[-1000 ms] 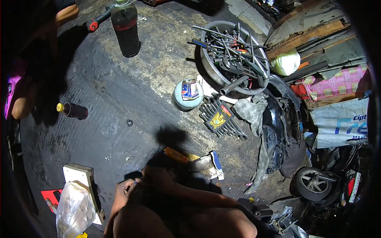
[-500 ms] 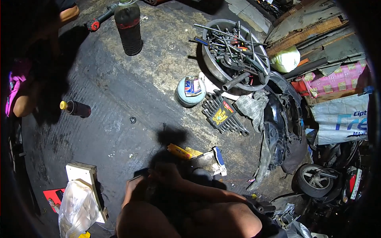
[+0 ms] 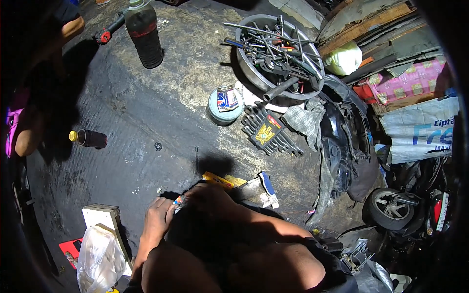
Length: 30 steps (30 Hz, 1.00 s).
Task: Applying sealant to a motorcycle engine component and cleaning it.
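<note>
My left hand [image 3: 159,216] is closed in front of my knees, its thumb and fingers around a small shiny red, white and blue packet [image 3: 179,200]. My right hand [image 3: 207,198] is close beside it in deep shadow, fingers curled inward; what they grip cannot be made out. Just beyond the right hand lie a yellow carton [image 3: 218,179] and a torn white-and-blue carton [image 3: 264,189]. A thin dark bolt [image 3: 197,158] and a small black round part [image 3: 158,146] lie on the floor farther ahead.
A metal basin [image 3: 244,63] piled with tools, a wrench set [image 3: 268,131] and a round tin [image 3: 212,113] stand ahead right. Dark-liquid bottles [image 3: 146,44] are at left. A plastic bag [image 3: 100,259] rests by a white block. Another person's arm [image 3: 72,28] shows upper left.
My hands have shifted slightly up in the picture, and the colourful packet now shows between them. The view has tilted a little; the things on the floor stay in place.
</note>
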{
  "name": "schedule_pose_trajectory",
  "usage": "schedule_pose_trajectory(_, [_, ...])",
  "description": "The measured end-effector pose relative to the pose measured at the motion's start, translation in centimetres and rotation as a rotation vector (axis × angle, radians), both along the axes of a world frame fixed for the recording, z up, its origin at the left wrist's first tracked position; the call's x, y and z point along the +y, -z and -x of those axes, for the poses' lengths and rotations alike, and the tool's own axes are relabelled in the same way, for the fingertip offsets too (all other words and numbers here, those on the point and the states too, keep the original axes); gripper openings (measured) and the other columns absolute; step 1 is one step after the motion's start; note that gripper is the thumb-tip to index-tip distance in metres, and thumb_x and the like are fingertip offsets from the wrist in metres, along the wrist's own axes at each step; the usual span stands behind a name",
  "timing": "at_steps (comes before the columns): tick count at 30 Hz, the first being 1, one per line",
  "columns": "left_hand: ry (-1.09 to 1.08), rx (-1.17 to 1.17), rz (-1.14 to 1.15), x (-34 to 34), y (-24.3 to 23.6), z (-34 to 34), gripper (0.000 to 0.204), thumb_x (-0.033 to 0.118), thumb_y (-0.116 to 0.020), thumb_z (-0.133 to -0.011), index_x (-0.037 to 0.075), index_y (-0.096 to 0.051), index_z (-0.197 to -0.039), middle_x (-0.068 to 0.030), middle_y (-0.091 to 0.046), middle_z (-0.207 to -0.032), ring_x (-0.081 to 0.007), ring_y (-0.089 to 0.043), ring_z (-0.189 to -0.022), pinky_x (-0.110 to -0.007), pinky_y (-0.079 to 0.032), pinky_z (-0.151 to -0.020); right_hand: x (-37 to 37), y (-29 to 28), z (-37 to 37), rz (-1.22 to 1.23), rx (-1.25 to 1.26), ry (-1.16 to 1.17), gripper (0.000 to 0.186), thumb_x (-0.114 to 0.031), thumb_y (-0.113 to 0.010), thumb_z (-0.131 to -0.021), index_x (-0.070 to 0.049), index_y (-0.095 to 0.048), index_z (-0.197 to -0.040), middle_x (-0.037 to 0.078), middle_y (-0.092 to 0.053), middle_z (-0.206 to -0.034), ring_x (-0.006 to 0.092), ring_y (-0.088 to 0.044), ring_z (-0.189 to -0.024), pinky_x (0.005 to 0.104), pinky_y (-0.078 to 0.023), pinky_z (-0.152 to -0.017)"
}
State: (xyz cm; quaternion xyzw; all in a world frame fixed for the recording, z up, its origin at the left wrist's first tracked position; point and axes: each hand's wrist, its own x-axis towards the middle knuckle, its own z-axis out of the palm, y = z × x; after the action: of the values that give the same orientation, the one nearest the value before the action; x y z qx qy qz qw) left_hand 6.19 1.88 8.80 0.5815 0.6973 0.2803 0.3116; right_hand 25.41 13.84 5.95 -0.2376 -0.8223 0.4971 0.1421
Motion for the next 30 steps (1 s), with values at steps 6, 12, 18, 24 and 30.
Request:
schedule_pose_trajectory(6, [0.005,-0.011,0.02,-0.9,1.3,0.2,0.008,0.008,-0.065,-0.082,0.0,-0.065,-0.085,-0.0159,-0.06,-0.079,-0.0366,-0.056,-0.078,-0.043,-0.045,-0.072,-1.0,-0.3,-0.2,0.246,-0.038,0.06,0.017,-0.018,-0.067,-0.088,-0.005,-0.068,-0.098,0.01,-0.067,-0.097,0.0237,-0.065,-0.093,0.0353,-0.051,-0.083])
schedule_pose_trajectory(12, [0.035,-0.038,-0.013,-2.2,2.1,-0.1,0.013,0.013,-0.063,-0.085,0.001,-0.064,-0.082,-0.0149,-0.058,-0.075,-0.0355,-0.055,-0.072,-0.043,-0.045,-0.067,-1.8,-0.4,-0.8,0.363,-0.039,0.08,0.017,-0.018,-0.068,-0.088,-0.004,-0.069,-0.097,0.01,-0.068,-0.098,0.0226,-0.066,-0.092,0.034,-0.052,-0.081])
schedule_pose_trajectory(18, [0.033,-0.052,-0.015,-1.8,1.6,-0.3,0.009,0.009,-0.065,-0.084,0.0,-0.065,-0.085,-0.015,-0.059,-0.076,-0.0352,-0.056,-0.075,-0.042,-0.046,-0.069,-3.1,1.0,-1.3,0.328,-0.049,0.152,0.017,-0.017,-0.069,-0.088,-0.003,-0.068,-0.097,0.01,-0.068,-0.097,0.0213,-0.066,-0.091,0.0337,-0.053,-0.08])
schedule_pose_trajectory(24, [0.03,-0.094,0.0,-0.8,0.6,-0.5,0.009,0.009,-0.066,-0.084,0.0,-0.065,-0.084,-0.0153,-0.058,-0.075,-0.0346,-0.055,-0.073,-0.041,-0.046,-0.067,-1.7,-0.6,-1.1,0.467,0.019,0.129,0.018,-0.019,-0.068,-0.089,-0.002,-0.066,-0.094,0.01,-0.067,-0.088,0.0201,-0.066,-0.083,0.0329,-0.052,-0.075])
schedule_pose_trajectory(30, [0.042,-0.09,-0.14,-2.5,4.6,-0.4,0.01,0.006,-0.074,-0.076,0.003,-0.064,-0.079,-0.0107,-0.056,-0.07,-0.0294,-0.055,-0.067,-0.037,-0.045,-0.061,-0.3,-1.3,-1.6,0.474,-0.013,-0.025,0.019,-0.019,-0.066,-0.088,-0.001,-0.063,-0.094,0.013,-0.066,-0.087,0.0211,-0.064,-0.079,0.0364,-0.051,-0.07])
